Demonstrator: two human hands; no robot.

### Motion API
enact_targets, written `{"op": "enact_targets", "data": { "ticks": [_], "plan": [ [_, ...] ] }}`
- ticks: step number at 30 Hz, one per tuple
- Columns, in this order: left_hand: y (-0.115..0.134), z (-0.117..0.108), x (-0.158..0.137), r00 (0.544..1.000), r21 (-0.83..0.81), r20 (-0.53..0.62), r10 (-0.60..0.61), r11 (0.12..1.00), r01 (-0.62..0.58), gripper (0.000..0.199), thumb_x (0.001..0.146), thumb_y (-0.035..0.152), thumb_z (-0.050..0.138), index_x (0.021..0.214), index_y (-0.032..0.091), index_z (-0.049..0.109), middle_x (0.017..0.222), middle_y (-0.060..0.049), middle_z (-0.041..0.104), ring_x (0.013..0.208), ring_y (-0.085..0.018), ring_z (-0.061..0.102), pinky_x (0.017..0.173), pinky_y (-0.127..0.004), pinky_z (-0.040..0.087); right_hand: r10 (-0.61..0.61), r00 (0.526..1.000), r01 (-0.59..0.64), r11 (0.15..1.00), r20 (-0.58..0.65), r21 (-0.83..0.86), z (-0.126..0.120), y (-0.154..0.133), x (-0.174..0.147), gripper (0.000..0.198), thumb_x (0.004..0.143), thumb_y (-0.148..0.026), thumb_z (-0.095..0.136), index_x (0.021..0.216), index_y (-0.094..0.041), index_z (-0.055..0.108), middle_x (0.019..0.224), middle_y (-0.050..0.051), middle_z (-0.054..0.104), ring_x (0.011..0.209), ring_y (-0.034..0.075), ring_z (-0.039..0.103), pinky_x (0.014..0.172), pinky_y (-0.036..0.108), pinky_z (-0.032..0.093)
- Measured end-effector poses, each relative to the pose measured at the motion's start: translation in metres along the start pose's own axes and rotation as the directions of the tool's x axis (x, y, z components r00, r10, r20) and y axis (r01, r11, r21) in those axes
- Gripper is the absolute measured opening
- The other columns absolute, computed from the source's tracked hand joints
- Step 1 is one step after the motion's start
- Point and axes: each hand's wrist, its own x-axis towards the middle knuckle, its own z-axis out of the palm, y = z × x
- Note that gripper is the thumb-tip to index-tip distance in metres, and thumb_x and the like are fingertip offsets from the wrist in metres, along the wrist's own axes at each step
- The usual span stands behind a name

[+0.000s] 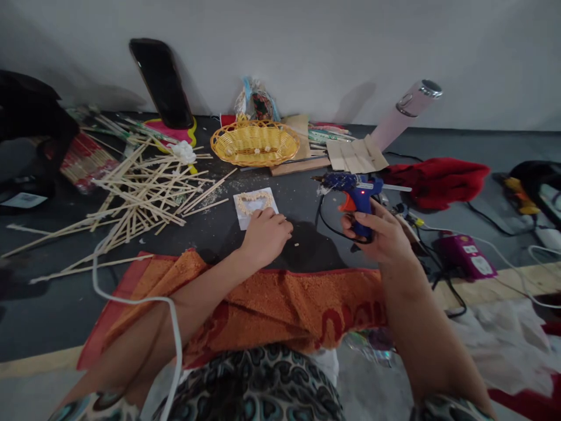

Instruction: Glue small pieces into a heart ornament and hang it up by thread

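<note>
In my right hand (385, 234) is a blue glue gun (362, 204) with an orange trigger and a small red light. My fingers wrap round its handle, and its nozzle points left. A white glue stick (397, 188) juts from its back. My left hand (267, 234) rests at the lower right of a small heart outline of pale wooden pieces (248, 209), which lies on a square of white paper (241, 221). The left fingers are curled together, and their tips are partly hidden. One loose pale piece (297, 244) lies right of that hand.
A pile of thin wooden sticks (140, 193) spreads on the left. Behind stand a yellow wicker basket (254, 146), a phone (162, 82) and a pink flask (398, 120). An orange towel (280, 304) covers the front edge. A white cable (131, 301) crosses my left arm.
</note>
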Motion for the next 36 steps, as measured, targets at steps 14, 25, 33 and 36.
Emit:
{"op": "enact_targets", "data": {
  "ticks": [14, 25, 33, 36],
  "plan": [
    [-0.046, -0.032, -0.064, 0.838, -0.721, -0.067, -0.541, 0.607, 0.334, 0.018, 0.082, 0.032, 0.067, 0.095, 0.019, 0.07, 0.09, -0.003, 0.071, 0.076, -0.014, 0.062, 0.071, -0.025, 0.048, -0.017, 0.982, 0.053, 0.981, 0.191, -0.185, 0.041, 0.003, 0.004, 0.022, 0.084, -0.036, 0.066, 0.1, -0.02, 0.064, 0.091, 0.006, 0.063, 0.066, 0.014, 0.051, 0.058, 0.028, 0.04],
    [-0.046, -0.025, -0.061, 0.775, -0.916, 0.149, -0.614, 0.21, 0.342, 0.024, 0.079, 0.037, 0.072, 0.094, 0.018, 0.071, 0.081, -0.001, 0.071, 0.06, -0.009, 0.057, 0.055, -0.019, 0.049, 0.101, 0.9, 0.017, 0.964, 0.424, -0.266, 0.04, 0.032, -0.005, 0.026, 0.094, -0.043, 0.052, 0.104, -0.02, 0.059, 0.094, 0.007, 0.057, 0.067, 0.014, 0.046, 0.063, 0.031, 0.037],
    [-0.045, -0.02, -0.062, 0.768, -0.938, 0.205, -0.607, 0.101, 0.33, 0.025, 0.078, 0.034, 0.073, 0.098, 0.019, 0.069, 0.086, -0.003, 0.073, 0.072, -0.012, 0.064, 0.059, -0.019, 0.051, 0.115, 0.901, -0.044, 0.984, 0.418, -0.175, 0.044, 0.041, -0.009, 0.059, 0.096, -0.036, 0.05, 0.149, -0.032, 0.023, 0.1, 0.005, 0.057, 0.072, 0.015, 0.048, 0.07, 0.032, 0.041],
    [-0.045, -0.019, -0.061, 0.769, -0.936, 0.206, -0.605, 0.108, 0.336, 0.024, 0.078, 0.034, 0.072, 0.096, 0.019, 0.069, 0.082, -0.003, 0.073, 0.068, -0.012, 0.064, 0.057, -0.02, 0.051, 0.142, 0.896, -0.065, 0.979, 0.422, -0.191, 0.043, 0.044, -0.009, 0.065, 0.096, -0.036, 0.05, 0.152, -0.031, 0.018, 0.1, 0.006, 0.056, 0.073, 0.015, 0.047, 0.07, 0.032, 0.042]
  ]
}}
